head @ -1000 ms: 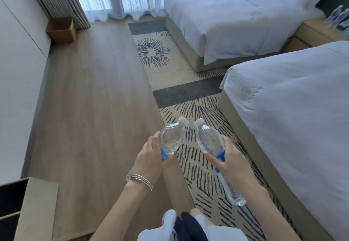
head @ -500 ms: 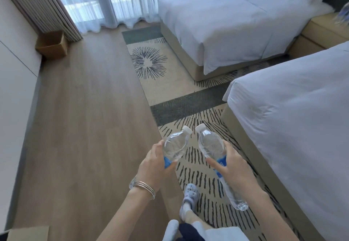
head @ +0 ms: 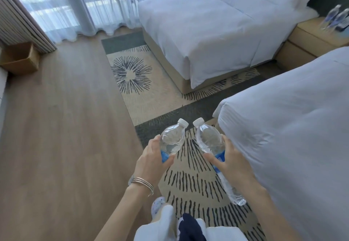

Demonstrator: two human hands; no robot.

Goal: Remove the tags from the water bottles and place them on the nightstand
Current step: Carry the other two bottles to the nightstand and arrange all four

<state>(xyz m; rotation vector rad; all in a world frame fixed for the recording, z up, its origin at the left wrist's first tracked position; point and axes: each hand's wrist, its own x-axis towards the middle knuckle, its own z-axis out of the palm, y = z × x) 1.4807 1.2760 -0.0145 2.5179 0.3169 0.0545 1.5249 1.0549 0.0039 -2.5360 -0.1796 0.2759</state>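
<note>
A hotel room spreads below me: wood floor (head: 62,127) on my left, a patterned rug (head: 151,93) running ahead, and two beds with white covers, the far bed (head: 207,29) by the sheer curtains (head: 75,4) and the near bed (head: 292,127) close on my right. Between their heads sits the nightstand (head: 309,36), with a few more bottles (head: 336,18) standing on its top, blurred at this distance. A cardboard box (head: 18,59) rests on the floor by the wall.

My left hand (head: 151,162) is wrapped around the left water bottle (head: 172,138) at its blue label, cap tilted up and to the right. My right hand (head: 231,163) grips the right water bottle (head: 209,138) the same way, cap leaning left, its base hanging low past my wrist. The two white caps are near each other but apart, above the rug. Thin bangles (head: 141,183) circle my left wrist. I cannot make out any tag on either bottle.
</note>
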